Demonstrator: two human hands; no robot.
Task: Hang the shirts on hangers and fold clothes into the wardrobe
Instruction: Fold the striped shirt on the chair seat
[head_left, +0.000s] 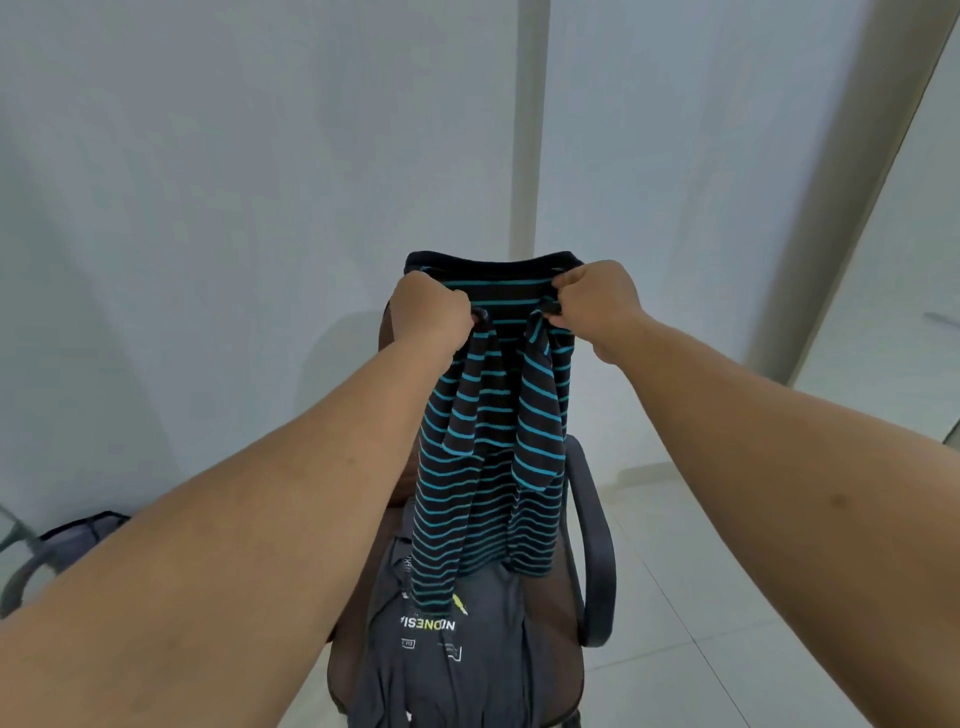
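A black shirt with thin teal stripes (488, 441) hangs in the air in front of me, its dark collar band at the top and both sleeves folded in over the front. My left hand (428, 317) grips its upper left corner in a fist. My right hand (597, 306) grips the upper right corner the same way. The shirt's lower edge dangles just above a dark grey shirt with white lettering (452, 654), which lies on the seat of a brown office chair (558, 654).
The chair has a dark armrest (595, 545) on its right side. White walls with a vertical seam stand behind it. Pale floor tiles (701, 597) spread to the right. A dark object (67, 535) sits low at the left edge.
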